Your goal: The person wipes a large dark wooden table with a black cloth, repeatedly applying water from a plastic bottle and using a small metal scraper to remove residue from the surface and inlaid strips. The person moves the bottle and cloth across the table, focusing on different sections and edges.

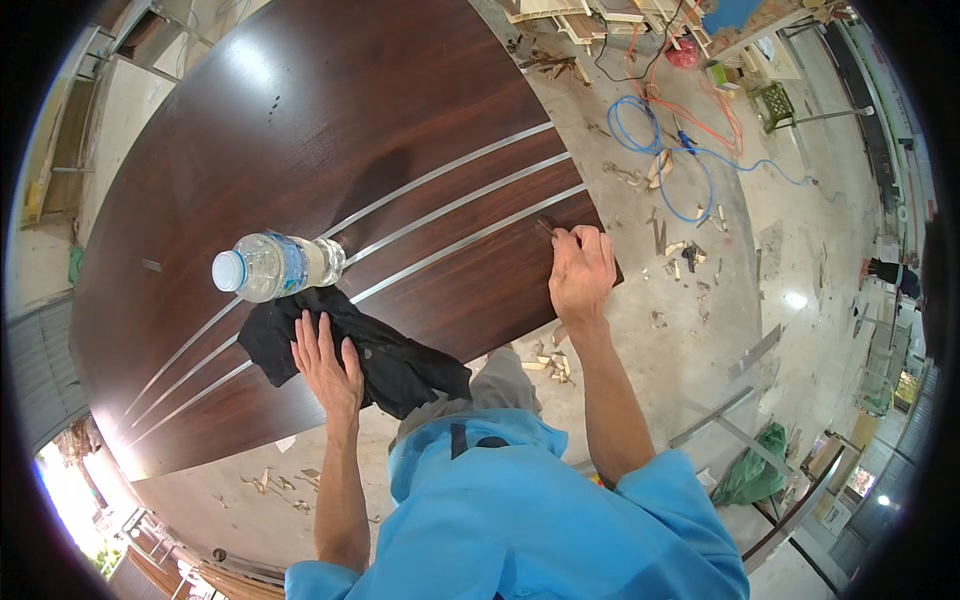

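The left hand [325, 365] is lying flat on a black rag [375, 355], fingers spread apart and pressing it down on the near edge of a dark wood panel [300, 130]. The rag is bunched up, part of it hanging off the panel edge toward the person. Just beyond it a clear water bottle [275, 266] with a white cap is lying on its side, touching the rag's far fold. The right hand [580, 272] is resting at the panel's right corner, fingers curled over a small dark tool [546, 228] whose tip is showing past the fingertips; the hand is closing on it, though how tightly I cannot tell.

Three thin metal strips [450, 205] are running across the panel. Wood chips and blue and orange cables [660, 140] are lying on the concrete floor [700, 330] to the right.

The rag is looking soft and limp, so it would likely be bunching under a flat palm and is best gripped by a gathered fold. The panel is seeming stiff, heavy and glossy, probably slippery and easily scratched, best taken at its edges
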A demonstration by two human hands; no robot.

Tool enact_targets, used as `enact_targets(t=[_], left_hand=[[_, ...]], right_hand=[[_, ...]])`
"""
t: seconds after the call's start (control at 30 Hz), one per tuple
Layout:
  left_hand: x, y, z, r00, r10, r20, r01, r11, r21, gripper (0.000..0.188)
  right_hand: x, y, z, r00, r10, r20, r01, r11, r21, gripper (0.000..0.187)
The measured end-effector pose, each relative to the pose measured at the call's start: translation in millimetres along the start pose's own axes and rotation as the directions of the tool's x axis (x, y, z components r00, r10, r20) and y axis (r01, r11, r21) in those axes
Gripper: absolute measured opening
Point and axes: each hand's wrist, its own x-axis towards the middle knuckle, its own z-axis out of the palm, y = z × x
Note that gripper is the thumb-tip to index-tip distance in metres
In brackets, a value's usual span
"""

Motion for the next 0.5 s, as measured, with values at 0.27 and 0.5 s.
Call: enact_targets(t=[0.27, 0.5], left_hand=[[-2.1, -1.2, 1.7, 0.999, 0.004, -0.036, -0.005, 0.999, -0.034, 0.053], [-4.8, -4.0, -1.6, 0.999, 0.024, -0.026, -0.025, 1.0, -0.018, 0.053]], right_hand=[[-13.7, -13.9, -0.8, 1.0, -0.017, -0.01, 0.018, 0.993, 0.121, 0.006], [-19.6, -22.4, 1.1, 1.0, -0.009, -0.028, 0.014, 0.981, 0.195, 0.005]])
